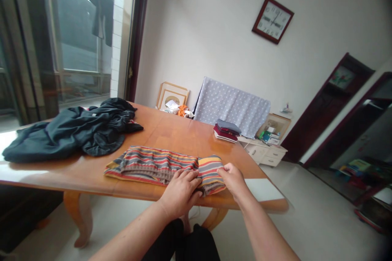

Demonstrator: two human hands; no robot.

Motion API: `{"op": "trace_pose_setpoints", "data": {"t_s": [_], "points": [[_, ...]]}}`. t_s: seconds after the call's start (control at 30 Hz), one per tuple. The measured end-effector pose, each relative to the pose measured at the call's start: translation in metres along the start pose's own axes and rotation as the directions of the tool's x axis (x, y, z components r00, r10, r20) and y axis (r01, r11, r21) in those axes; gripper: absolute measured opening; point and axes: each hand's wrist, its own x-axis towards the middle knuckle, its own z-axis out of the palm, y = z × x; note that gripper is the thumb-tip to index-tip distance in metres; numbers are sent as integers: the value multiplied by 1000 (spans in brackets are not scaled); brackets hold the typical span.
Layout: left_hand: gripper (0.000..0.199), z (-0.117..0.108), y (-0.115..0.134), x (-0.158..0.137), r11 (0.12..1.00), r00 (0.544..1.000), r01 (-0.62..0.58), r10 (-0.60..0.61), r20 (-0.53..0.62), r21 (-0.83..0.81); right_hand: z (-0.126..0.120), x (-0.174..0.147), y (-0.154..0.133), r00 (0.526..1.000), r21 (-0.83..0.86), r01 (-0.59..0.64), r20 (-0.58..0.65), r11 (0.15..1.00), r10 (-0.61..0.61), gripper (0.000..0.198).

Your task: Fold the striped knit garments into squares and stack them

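Left hand [182, 189] laid flat on striped garment [162, 161], right hand [234, 178] pinching its folded end [211, 167], clothes stack [227, 131] beyond right hand.

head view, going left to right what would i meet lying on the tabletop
heap of dark clothing → striped garment → stack of folded clothes → flat white rectangle

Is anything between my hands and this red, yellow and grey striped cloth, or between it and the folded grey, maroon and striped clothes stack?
Nothing visible: your left hand rests on the striped cloth, your right hand pinches its folded end, and only brown wooden tabletop shows between cloth and clothes stack.
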Motion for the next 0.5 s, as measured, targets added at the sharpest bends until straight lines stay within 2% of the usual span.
{"op": "trace_pose_setpoints", "data": {"t_s": [0.1, 0.2, 0.37, 0.5], "points": [[24, -11, -2, -8, 1000, 1000, 28, -28, -1, -3, 2, -1, -32, 994, -239, 100, -28, 966, -109, 21], [19, -23, -5, -16, 999, 1000, 29, -29, -1, -21, 9, -7, -69, 977, -390, 200, 7, 899, -215, 19], [22, -41, -15, -34, 998, 997, 55, -56, -47, -24, 38, -17, -116, 952, -508, 299, 101, 808, -289, 18], [27, -53, -26, -51, 994, 990, 113, -113, -81, -5, 71, -21, -133, 942, -526, 336, 176, 781, -286, 22]]}}
